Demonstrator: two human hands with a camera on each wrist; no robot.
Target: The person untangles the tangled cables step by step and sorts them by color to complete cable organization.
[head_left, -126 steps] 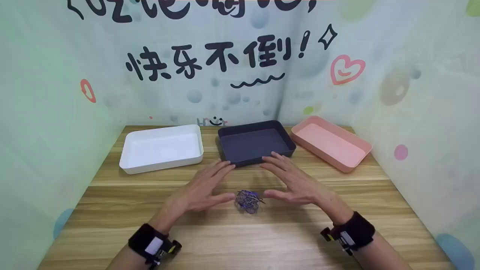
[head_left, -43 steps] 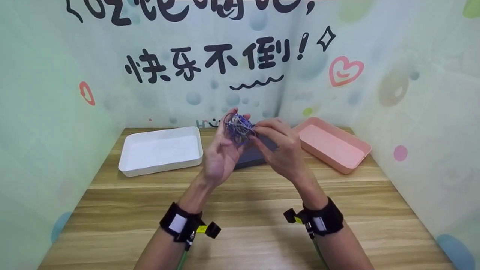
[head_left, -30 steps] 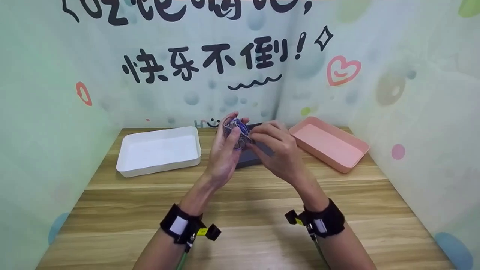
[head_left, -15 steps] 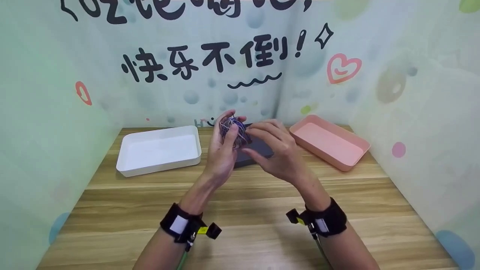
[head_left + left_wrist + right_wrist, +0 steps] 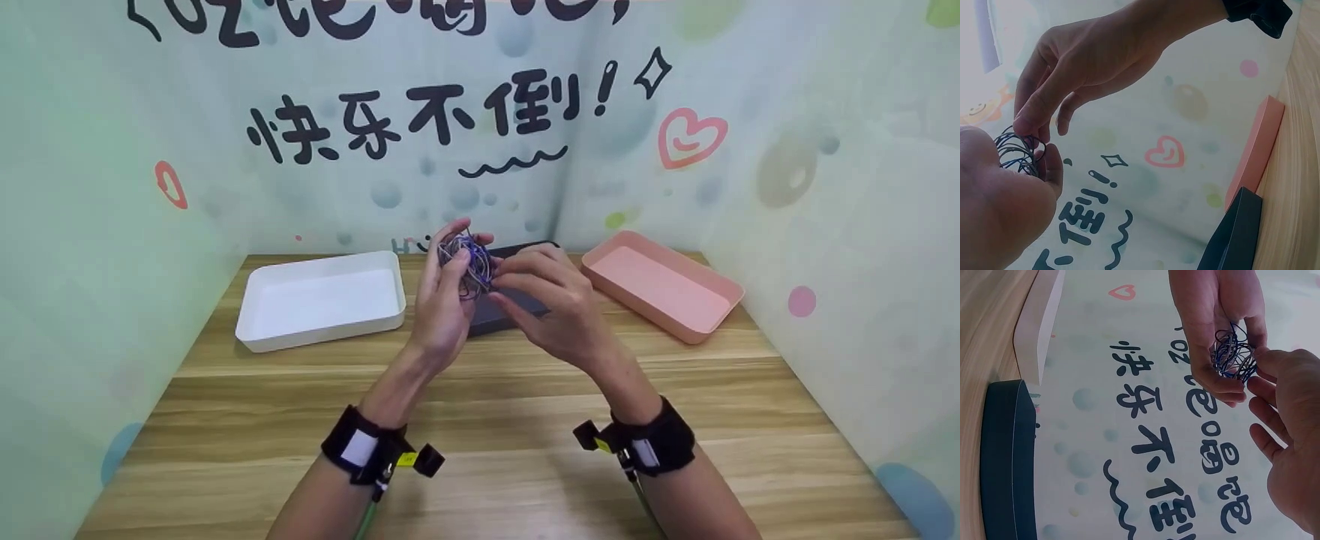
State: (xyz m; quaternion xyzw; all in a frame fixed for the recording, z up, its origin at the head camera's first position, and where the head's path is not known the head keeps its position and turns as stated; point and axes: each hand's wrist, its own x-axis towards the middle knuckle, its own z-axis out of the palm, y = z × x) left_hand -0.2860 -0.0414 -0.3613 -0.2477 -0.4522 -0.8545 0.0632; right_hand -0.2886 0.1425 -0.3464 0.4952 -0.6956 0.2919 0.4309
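Observation:
A tangled ball of thin blue and grey wire-like strands [image 5: 478,262] is held up in front of the dark tray. My left hand [image 5: 441,311] cups it from the left, its thumb pressed over the near side and its fingers behind. From the right, my right hand [image 5: 556,300] reaches in with bent fingers. In the right wrist view, its thumb and forefinger pinch the edge of the tangle [image 5: 1234,357]. Loops of the tangle [image 5: 1016,154] stand out above the left palm in the left wrist view, right at the right fingertips.
Behind the hands, a dark tray [image 5: 495,324] is partly covered by them. A white tray [image 5: 322,300] stands at the left and a pink tray [image 5: 660,289] at the right, all on a wooden table [image 5: 480,420]. Printed cloth walls [image 5: 337,202] enclose the table.
The tangle lay on the table between two spread hands; it is now lifted in the left hand. The left thumb has closed over it. The right fingers loosened half a second ago and pinch again.

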